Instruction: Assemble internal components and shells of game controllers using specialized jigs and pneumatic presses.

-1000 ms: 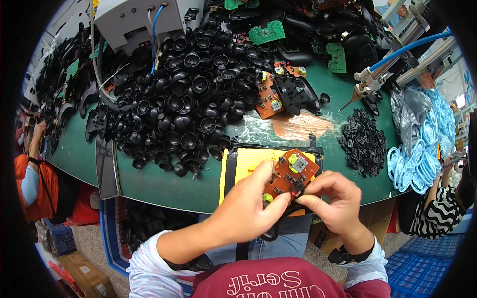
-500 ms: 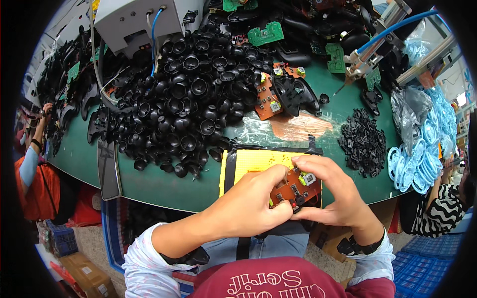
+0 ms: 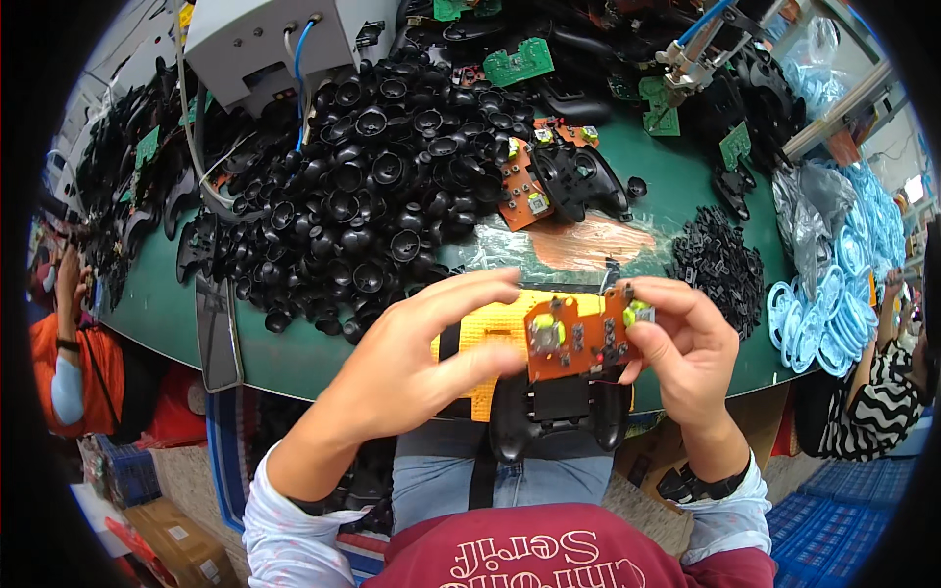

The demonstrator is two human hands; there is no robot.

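Note:
An orange-brown circuit board [image 3: 580,361] with two joystick modules is raised over the yellow ribbed pad [image 3: 480,404]. My right hand [image 3: 694,358] pinches its right end between thumb and fingers. To the board's left, my left hand [image 3: 382,365] is spread, thumb and fingers apart, with nothing in it; its thumb tip comes close to the board's edge. Below the board lies a black game controller shell [image 3: 515,423], its grips toward me and its upper part hidden by the board. A thin wire hangs near the board's lower right corner.
Black thumbstick caps [image 3: 363,206] are heaped on the green table [image 3: 284,367]. Farther back lie more circuit boards [image 3: 520,186] and a controller shell [image 3: 583,181]. Small black parts [image 3: 720,260] and light-blue rings [image 3: 814,318] sit at right. A soldering fixture [image 3: 691,64] stands behind; a phone [image 3: 218,333] lies at left.
The board has been lifted and turned, so the controller shell beneath now shows. My left hand has let go and moved left, opening. The fixture behind has risen.

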